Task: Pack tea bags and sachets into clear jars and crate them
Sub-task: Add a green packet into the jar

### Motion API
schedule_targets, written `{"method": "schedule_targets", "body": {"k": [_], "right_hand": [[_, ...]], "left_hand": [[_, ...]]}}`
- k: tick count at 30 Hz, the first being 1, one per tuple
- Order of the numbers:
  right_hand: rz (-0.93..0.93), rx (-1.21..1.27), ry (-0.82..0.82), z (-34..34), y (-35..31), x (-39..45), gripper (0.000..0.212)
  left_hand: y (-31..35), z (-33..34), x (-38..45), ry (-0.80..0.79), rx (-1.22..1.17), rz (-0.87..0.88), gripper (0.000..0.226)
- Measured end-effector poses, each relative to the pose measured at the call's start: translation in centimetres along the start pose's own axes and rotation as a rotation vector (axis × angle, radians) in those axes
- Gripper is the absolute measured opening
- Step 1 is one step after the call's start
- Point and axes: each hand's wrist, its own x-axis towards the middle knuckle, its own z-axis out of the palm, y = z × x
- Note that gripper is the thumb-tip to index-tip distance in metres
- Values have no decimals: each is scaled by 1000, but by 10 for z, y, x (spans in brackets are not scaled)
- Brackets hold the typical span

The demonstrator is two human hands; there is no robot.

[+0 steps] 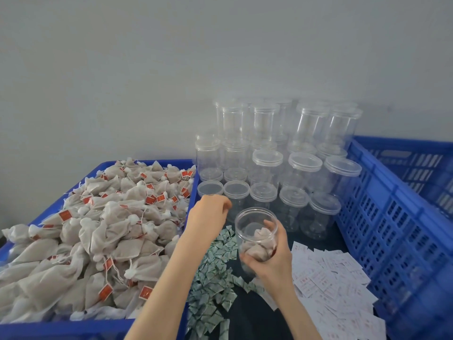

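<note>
Right hand (270, 260) grasps open jar (256, 238) beside green sachets (215, 273), few tea bags (98, 231) inside. Left hand (208, 217) curled, contents unclear. Steady jar, drop bags centrally.

My two arms are bare, with skin showing all the way from the wrists down to the bottom edge, below the open jar (255, 217). My left hand (208, 217), just left of the jar, and my right hand (272, 256), at the jar's near right side, are bare too, and I see only smooth skin on their backs. Both arms look long and thin, the left arm (166, 285) a bit wider than the right arm (294, 310) well below the jar.
</note>
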Motion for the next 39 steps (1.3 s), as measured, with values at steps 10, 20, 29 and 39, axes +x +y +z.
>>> {"method": "schedule_targets", "body": {"k": [10,20,29,39], "right_hand": [[3,-29,42,-21,6,-3,100],[32,-57,25,-30,9,-12,100],[45,-86,13,-33,13,-13,98],[44,-95,10,-36,20,-13,101]], "left_hand": [[7,79,-7,-209,291,-145,29],[-10,125,-23,-259,431,-124,27],[-14,126,-25,-192,451,-135,24],[0,90,-15,53,348,-171,17]]}}
